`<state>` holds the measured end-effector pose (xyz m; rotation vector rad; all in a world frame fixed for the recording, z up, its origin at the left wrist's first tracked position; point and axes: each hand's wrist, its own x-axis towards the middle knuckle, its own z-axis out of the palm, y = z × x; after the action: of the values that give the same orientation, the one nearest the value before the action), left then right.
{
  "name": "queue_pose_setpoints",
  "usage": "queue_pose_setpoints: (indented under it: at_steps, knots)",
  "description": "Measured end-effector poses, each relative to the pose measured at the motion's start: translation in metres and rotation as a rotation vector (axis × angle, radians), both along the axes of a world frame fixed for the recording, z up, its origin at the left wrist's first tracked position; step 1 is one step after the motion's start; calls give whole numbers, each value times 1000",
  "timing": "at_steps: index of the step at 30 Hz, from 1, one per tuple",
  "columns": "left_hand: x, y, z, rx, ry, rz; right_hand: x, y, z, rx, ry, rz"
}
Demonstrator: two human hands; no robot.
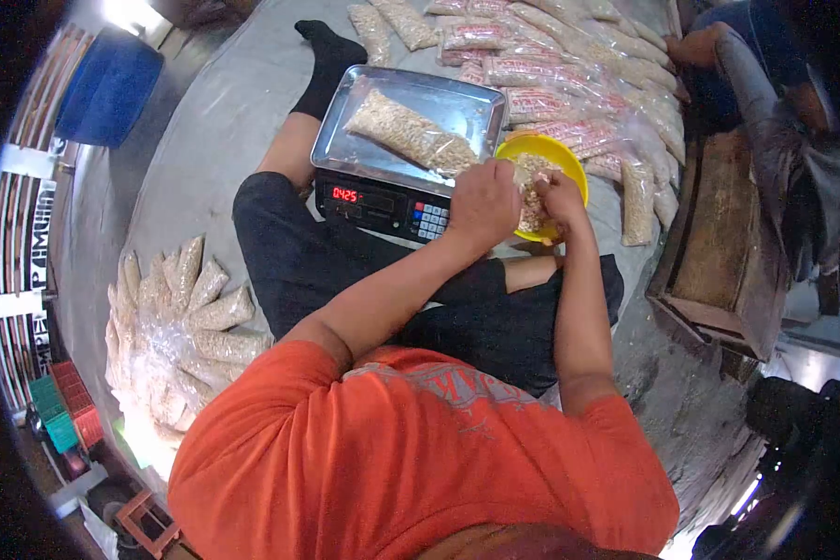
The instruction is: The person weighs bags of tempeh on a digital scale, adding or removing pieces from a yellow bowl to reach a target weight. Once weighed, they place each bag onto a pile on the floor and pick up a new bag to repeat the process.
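Note:
A clear plastic bag of pale, nut-like pieces (406, 131) lies slantwise on the metal tray (341, 154) of a digital scale (378, 207), whose red display appears to read 0.425. My left hand (485, 207) is closed at the bag's open end, which it seems to grip; the fingertips are partly hidden. Right beside it, a yellow bowl (577, 161) holds loose pieces of the same kind. My right hand (560, 198) is inside the bowl with its fingers drawn together among the pieces. What lies between those fingers is hard to see.
Filled bags with red print (551, 70) are piled at the upper right. More filled bags (205, 317) stand clustered on the left. A blue bin (110, 86) is at the upper left. Another person's arm (709, 47) reaches in near a wooden bench (719, 233).

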<state>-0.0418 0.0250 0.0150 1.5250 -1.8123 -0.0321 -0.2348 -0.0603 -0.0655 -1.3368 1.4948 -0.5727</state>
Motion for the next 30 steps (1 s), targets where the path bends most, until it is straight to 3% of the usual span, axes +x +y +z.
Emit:
queue_pose_setpoints:
  at_steps: [1,3,4,6,10,12,16,20,24,30]
  knots:
    - [2,-2,-4,99,3,-28,-2,1,1,-49,72,1]
    - [2,-6,-7,190,8,-99,0,4,17,83,-179,-68]
    - [3,-4,-6,168,56,-92,-3,1,16,73,-174,-102]
    - [0,-4,-5,136,108,-114,-7,-9,9,448,-878,-203]
    - [-1,-24,-10,218,339,-16,-3,-3,27,491,-980,-287]
    - [-3,-33,-8,229,364,-23,0,5,48,502,-1060,-160]
    - [-6,-29,-6,132,416,-92,6,2,47,442,-1047,3]
    - [-3,-20,-11,216,455,-73,16,2,69,456,-703,-60]
    - [0,-14,-22,228,428,-122,26,-5,83,520,-712,-15]
    - [14,-24,-7,174,525,-24,56,-14,106,492,-713,-226]
